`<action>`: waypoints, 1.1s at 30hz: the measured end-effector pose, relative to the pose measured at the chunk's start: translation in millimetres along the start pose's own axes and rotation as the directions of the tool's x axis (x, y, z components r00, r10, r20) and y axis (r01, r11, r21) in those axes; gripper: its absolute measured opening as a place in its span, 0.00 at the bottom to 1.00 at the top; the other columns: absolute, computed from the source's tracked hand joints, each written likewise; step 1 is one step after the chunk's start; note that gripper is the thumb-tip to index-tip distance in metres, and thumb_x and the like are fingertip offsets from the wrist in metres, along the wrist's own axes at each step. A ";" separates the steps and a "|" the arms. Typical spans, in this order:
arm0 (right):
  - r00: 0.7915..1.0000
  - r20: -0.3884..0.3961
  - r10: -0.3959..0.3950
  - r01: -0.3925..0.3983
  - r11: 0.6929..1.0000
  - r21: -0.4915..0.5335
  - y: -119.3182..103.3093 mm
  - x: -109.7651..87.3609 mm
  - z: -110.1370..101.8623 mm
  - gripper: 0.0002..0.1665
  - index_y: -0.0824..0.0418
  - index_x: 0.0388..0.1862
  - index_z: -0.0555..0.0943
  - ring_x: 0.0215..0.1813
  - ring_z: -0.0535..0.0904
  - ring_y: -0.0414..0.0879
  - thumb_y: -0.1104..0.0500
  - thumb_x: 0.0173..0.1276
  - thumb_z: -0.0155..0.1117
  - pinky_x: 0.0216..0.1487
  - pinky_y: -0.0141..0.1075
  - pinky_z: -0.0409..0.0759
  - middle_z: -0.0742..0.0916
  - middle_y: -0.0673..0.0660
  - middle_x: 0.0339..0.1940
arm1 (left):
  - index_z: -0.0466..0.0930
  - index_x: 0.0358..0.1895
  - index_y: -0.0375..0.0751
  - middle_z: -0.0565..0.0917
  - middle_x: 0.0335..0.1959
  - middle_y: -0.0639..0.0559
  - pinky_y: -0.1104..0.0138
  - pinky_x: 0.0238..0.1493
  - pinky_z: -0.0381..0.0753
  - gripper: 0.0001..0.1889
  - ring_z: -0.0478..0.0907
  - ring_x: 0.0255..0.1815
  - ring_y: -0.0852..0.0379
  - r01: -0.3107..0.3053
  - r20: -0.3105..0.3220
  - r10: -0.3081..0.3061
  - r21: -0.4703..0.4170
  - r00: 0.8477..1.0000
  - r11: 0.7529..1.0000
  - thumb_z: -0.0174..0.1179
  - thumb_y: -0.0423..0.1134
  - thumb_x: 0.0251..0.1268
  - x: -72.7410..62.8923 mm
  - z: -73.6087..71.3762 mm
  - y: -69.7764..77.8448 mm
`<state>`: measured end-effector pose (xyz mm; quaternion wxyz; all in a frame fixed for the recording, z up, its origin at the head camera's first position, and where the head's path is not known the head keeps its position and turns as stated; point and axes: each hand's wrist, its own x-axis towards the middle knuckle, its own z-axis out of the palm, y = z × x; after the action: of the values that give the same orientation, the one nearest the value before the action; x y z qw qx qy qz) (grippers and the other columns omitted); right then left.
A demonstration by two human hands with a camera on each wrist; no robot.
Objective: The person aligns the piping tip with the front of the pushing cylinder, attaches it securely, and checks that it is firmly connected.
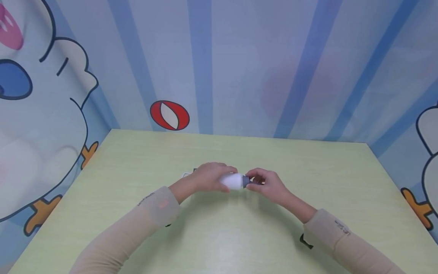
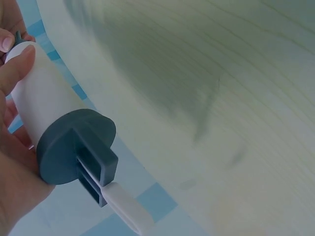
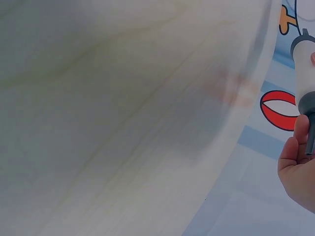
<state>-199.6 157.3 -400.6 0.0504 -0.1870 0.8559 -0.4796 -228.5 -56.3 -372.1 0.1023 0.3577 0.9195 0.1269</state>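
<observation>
Head view, white cylinder [image 1: 232, 181] inside gripping left hand [image 1: 209, 177], right hand [image 1: 271, 186] pinching grey end [image 1: 245, 181]

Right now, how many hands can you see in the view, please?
2: the left hand grips the white barrel; the right hand holds its grey nozzle.

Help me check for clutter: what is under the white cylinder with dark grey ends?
The head view shows shadowed, pale green tabletop around the cylinder. What it, the left hand and the right hand cover cannot be seen.
</observation>
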 end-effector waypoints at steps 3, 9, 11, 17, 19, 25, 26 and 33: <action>1.000 0.002 0.005 -0.005 1.000 0.030 3.0 0.6 0.3 0.16 0.66 0.44 0.77 0.32 0.75 0.44 0.62 0.55 0.64 0.31 0.30 0.75 0.83 0.61 0.36 | 0.70 0.55 0.55 0.77 0.47 0.55 0.61 0.44 0.72 0.27 0.72 0.42 0.58 0.009 -0.004 -0.009 0.007 1.000 1.000 0.64 0.49 0.48 -0.8 -0.5 1.6; 1.000 0.005 0.031 -0.031 0.994 0.102 4.3 1.2 0.2 0.16 0.68 0.44 0.76 0.34 0.77 0.44 0.63 0.56 0.62 0.33 0.28 0.76 0.82 0.63 0.38 | 0.69 0.56 0.56 0.77 0.48 0.55 0.60 0.45 0.72 0.28 0.72 0.43 0.58 0.020 -0.018 -0.019 0.021 1.000 1.000 0.64 0.50 0.48 -0.8 -0.1 2.3; 0.999 0.005 0.038 -0.038 0.992 0.120 3.4 1.1 -0.1 0.16 0.69 0.44 0.76 0.34 0.78 0.43 0.63 0.56 0.62 0.34 0.29 0.77 0.82 0.64 0.39 | 0.68 0.57 0.56 0.76 0.49 0.55 0.60 0.45 0.72 0.28 0.72 0.44 0.57 0.016 -0.026 -0.016 0.026 1.000 1.000 0.64 0.49 0.48 -1.3 -0.4 2.8; 0.999 0.026 0.042 -0.046 0.981 0.190 2.6 1.3 -2.3 0.17 0.72 0.44 0.75 0.33 0.79 0.40 0.62 0.59 0.60 0.40 0.41 0.79 0.82 0.67 0.39 | 0.69 0.57 0.54 0.77 0.49 0.53 0.60 0.44 0.73 0.28 0.73 0.44 0.56 -0.002 -0.047 0.004 0.053 0.999 0.999 0.64 0.49 0.48 -2.9 -2.8 5.9; 0.999 0.036 0.033 -0.040 0.979 0.201 3.4 1.7 -2.9 0.17 0.72 0.44 0.75 0.31 0.79 0.40 0.61 0.60 0.59 0.40 0.46 0.78 0.82 0.68 0.39 | 0.69 0.56 0.55 0.77 0.49 0.53 0.60 0.43 0.73 0.28 0.73 0.44 0.56 -0.006 -0.052 0.010 0.068 0.999 0.998 0.64 0.49 0.48 -2.6 -2.7 5.8; 0.998 0.051 0.024 -0.033 0.983 0.178 3.5 1.6 -3.7 0.19 0.72 0.46 0.75 0.32 0.80 0.42 0.59 0.61 0.58 0.40 0.45 0.78 0.82 0.67 0.40 | 0.69 0.56 0.56 0.77 0.49 0.53 0.61 0.42 0.74 0.28 0.74 0.44 0.56 -0.015 -0.063 0.022 0.095 0.998 0.995 0.64 0.49 0.48 -2.6 -2.3 5.0; 0.998 0.048 0.027 -0.035 0.986 0.165 3.4 1.5 -3.6 0.19 0.71 0.47 0.74 0.33 0.80 0.42 0.60 0.60 0.59 0.39 0.42 0.79 0.82 0.67 0.40 | 0.69 0.56 0.56 0.77 0.48 0.53 0.61 0.42 0.74 0.28 0.74 0.43 0.56 -0.016 -0.064 0.022 0.097 0.998 0.995 0.64 0.50 0.48 -2.7 -2.6 4.9; 1.000 0.021 -0.017 0.016 0.998 0.053 1.0 2.0 -3.8 0.20 0.66 0.45 0.72 0.36 0.79 0.46 0.63 0.54 0.64 0.35 0.30 0.76 0.83 0.64 0.35 | 0.69 0.56 0.56 0.77 0.47 0.53 0.62 0.40 0.74 0.28 0.74 0.42 0.57 -0.018 -0.069 0.025 0.103 0.997 0.994 0.64 0.50 0.48 -2.6 -5.0 5.0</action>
<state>-202.7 160.1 -399.2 0.0607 -0.1978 0.8406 -0.5005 -224.9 -55.4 -365.6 0.0503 0.3678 0.9239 0.0929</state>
